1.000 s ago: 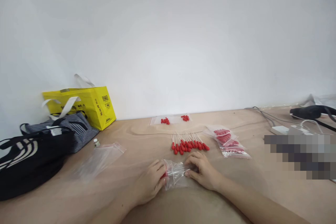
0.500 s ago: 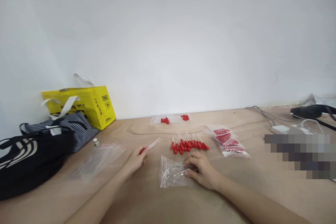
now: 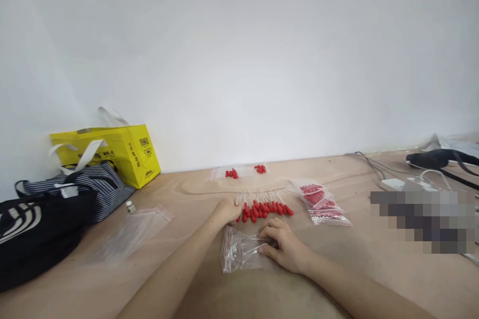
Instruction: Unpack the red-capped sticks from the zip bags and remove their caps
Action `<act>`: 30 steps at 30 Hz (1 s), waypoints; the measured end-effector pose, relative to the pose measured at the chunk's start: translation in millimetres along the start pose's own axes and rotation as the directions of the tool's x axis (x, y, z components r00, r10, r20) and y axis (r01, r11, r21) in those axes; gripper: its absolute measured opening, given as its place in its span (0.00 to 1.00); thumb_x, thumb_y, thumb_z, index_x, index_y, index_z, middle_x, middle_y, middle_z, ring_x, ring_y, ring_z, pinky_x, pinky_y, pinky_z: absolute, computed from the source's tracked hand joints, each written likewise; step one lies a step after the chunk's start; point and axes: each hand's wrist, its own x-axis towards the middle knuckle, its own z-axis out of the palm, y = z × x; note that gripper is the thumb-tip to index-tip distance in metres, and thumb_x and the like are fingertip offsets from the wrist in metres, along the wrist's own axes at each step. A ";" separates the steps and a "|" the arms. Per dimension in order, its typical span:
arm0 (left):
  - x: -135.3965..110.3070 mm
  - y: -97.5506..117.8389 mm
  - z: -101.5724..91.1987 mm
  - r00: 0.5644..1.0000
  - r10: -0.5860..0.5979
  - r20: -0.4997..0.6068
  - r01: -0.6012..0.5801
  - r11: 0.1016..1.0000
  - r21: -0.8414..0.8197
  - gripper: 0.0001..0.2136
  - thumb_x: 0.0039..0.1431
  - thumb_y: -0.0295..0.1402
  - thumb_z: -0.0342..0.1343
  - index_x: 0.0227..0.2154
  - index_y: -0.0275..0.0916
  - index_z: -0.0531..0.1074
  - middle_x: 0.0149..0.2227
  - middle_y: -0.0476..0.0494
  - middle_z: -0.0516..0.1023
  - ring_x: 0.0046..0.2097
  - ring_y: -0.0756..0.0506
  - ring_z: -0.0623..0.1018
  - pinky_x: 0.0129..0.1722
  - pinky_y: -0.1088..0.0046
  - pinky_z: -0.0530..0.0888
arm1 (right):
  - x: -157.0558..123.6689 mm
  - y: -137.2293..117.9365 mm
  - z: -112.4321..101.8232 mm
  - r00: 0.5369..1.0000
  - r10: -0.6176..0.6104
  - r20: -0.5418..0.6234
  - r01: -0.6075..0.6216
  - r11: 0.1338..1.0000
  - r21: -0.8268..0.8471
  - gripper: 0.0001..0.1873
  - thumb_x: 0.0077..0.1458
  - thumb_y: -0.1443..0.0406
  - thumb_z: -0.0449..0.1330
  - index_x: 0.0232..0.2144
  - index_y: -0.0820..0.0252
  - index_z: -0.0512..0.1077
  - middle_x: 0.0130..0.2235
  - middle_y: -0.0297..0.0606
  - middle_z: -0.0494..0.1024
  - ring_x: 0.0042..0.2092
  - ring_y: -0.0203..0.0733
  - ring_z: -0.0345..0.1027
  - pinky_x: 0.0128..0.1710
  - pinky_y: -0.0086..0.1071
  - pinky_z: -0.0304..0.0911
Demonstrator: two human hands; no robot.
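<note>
My left hand (image 3: 226, 209) rests at the left end of a row of thin sticks with red bulb ends (image 3: 266, 205) on the wooden table (image 3: 187, 279). Its fingers are curled over one red-tipped stick, whose red end shows just below the hand. My right hand (image 3: 285, 245) lies nearer to me, fingers pressed together on the right edge of a clear zip bag (image 3: 239, 255) with a red seal line. The bag lies flat and looks almost empty.
Filled small bags of red pieces (image 3: 322, 202) lie right of the row, and another flat bag (image 3: 243, 172) lies by the wall. Empty clear bags (image 3: 136, 229) and a tiny bottle (image 3: 129, 206) sit left. A yellow bag (image 3: 112, 152), a striped bag (image 3: 82, 187) and a black bag (image 3: 33, 229) stand far left; cables and a power strip (image 3: 392, 184) are at right.
My left hand left the clear bag, swung out to the left holding one red-tipped stick, then came to the left end of the row. My right hand stayed on the bag.
</note>
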 end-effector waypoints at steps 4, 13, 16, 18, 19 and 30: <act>2.4 -10.4 -5.6 1.000 0.017 -0.024 -0.017 0.999 -0.031 0.16 0.56 0.33 0.40 0.17 0.35 0.67 0.13 0.49 0.70 0.17 0.51 0.71 0.20 0.80 0.64 | 0.1 -0.5 -1.4 1.000 0.000 0.004 0.000 1.000 0.001 0.07 0.46 0.63 0.59 0.31 0.58 0.69 0.36 0.36 0.70 0.40 0.40 0.60 0.40 0.35 0.53; -11.7 -28.3 -7.6 0.960 0.184 -0.210 -0.210 0.972 -0.110 0.13 0.52 0.34 0.46 0.18 0.37 0.69 0.20 0.48 0.74 0.26 0.49 0.73 0.29 0.77 0.66 | 0.2 -0.9 -1.2 1.000 -0.021 -0.004 0.021 1.000 0.012 0.07 0.46 0.64 0.59 0.31 0.58 0.69 0.36 0.36 0.70 0.39 0.40 0.61 0.40 0.35 0.54; -22.9 -38.1 -4.9 0.928 0.172 -0.330 -0.236 0.957 -0.166 0.13 0.54 0.36 0.42 0.26 0.37 0.70 0.27 0.45 0.75 0.32 0.47 0.74 0.33 0.75 0.67 | 0.1 -0.6 -1.7 0.999 -0.035 0.001 0.035 0.999 0.008 0.07 0.47 0.63 0.58 0.31 0.58 0.69 0.36 0.37 0.70 0.40 0.41 0.61 0.40 0.36 0.54; -38.0 -47.7 -6.2 0.902 0.156 -0.403 -0.250 0.949 -0.193 0.15 0.56 0.38 0.39 0.29 0.37 0.69 0.31 0.43 0.75 0.35 0.46 0.73 0.35 0.73 0.68 | -0.1 -0.8 -2.1 0.998 -0.063 0.017 0.063 0.998 -0.002 0.07 0.48 0.64 0.58 0.32 0.58 0.69 0.36 0.37 0.71 0.40 0.40 0.61 0.41 0.36 0.54; -47.8 -52.7 -7.4 0.889 0.171 -0.425 -0.275 0.942 -0.195 0.16 0.56 0.38 0.38 0.30 0.36 0.69 0.32 0.43 0.75 0.36 0.46 0.73 0.36 0.73 0.68 | -0.3 -1.2 -2.3 0.996 -0.086 0.029 0.086 0.996 -0.009 0.07 0.48 0.64 0.57 0.33 0.57 0.69 0.37 0.37 0.71 0.40 0.40 0.61 0.41 0.36 0.54; -113.3 -69.6 -18.2 0.668 0.743 0.046 -0.742 0.669 -0.033 0.19 0.56 0.43 0.42 0.50 0.49 0.62 0.55 0.47 0.61 0.56 0.42 0.59 0.55 0.58 0.55 | -7.0 -9.2 -11.9 0.984 -0.177 0.022 0.178 0.980 -0.089 0.19 0.48 0.55 0.56 0.43 0.53 0.68 0.43 0.40 0.69 0.45 0.44 0.60 0.45 0.40 0.51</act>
